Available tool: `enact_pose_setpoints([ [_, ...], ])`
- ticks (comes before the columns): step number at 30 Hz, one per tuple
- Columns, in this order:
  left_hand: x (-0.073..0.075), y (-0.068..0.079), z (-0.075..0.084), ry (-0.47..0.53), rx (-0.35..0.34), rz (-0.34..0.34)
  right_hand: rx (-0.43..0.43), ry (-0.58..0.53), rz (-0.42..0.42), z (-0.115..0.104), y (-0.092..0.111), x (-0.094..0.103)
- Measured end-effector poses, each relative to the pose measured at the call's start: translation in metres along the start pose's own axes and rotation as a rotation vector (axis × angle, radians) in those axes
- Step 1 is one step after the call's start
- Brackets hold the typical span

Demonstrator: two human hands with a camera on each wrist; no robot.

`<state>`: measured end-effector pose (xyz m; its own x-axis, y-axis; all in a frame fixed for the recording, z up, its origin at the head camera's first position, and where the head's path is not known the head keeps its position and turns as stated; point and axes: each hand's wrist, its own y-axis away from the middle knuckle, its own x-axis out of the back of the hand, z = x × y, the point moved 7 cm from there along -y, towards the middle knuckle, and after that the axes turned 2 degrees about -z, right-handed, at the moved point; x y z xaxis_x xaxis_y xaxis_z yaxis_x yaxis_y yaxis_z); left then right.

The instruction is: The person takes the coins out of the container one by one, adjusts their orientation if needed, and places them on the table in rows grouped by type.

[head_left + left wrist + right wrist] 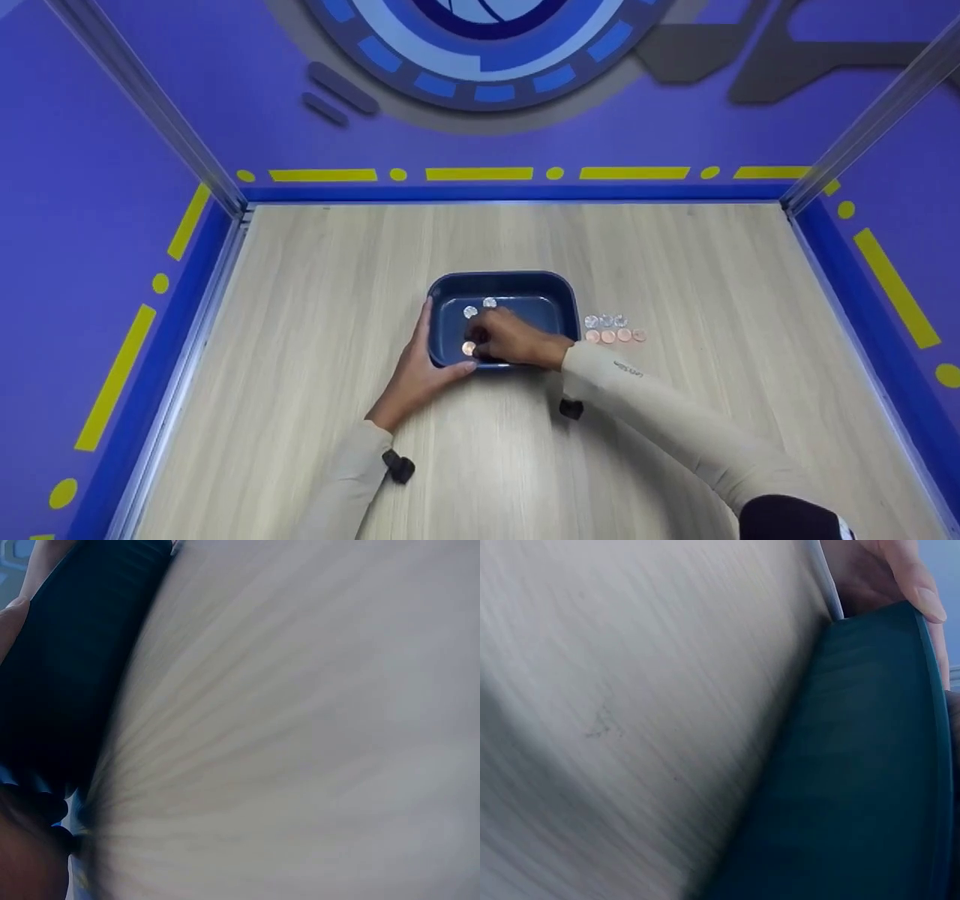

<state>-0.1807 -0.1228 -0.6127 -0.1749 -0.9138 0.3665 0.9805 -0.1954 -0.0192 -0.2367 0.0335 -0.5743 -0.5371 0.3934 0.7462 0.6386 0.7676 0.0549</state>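
A dark blue rectangular tray (559, 286) lies on the table. My left hand (420, 371) holds its near left corner, with the thumb on the near rim and the fingers along the left wall. In the right wrist view the left thumb (928, 604) laps over the rim. My right hand (506, 335) reaches into the tray with its fingers bent down. Beside those fingertips lies a copper coin (469, 348). Whether they pinch anything is hidden. Farther back in the tray are two silver coins, one silver coin (470, 311) left of the other silver coin (490, 302).
Right of the tray, three silver coins (607, 320) form a row on the wooden table (337, 300). Nearer me runs a row of several copper coins (624, 335). Purple panels (480, 150) enclose the table at the back and both sides.
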Motion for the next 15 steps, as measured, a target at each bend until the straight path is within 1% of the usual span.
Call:
enact_pose_setpoints([
  [9,0.0,-0.001,0.0004,0.005,0.005,-0.005,-0.015,-0.01,-0.024,-0.0033,-0.0012,0.0018],
  [12,0.0002,-0.0011,0.0006,0.0,0.0,-0.002,-0.002,0.005,-0.028,-0.0061,-0.0019,0.0019],
  [15,0.0005,-0.0014,0.0007,-0.009,-0.007,0.004,0.028,0.045,-0.028,-0.009,-0.0028,0.0013],
])
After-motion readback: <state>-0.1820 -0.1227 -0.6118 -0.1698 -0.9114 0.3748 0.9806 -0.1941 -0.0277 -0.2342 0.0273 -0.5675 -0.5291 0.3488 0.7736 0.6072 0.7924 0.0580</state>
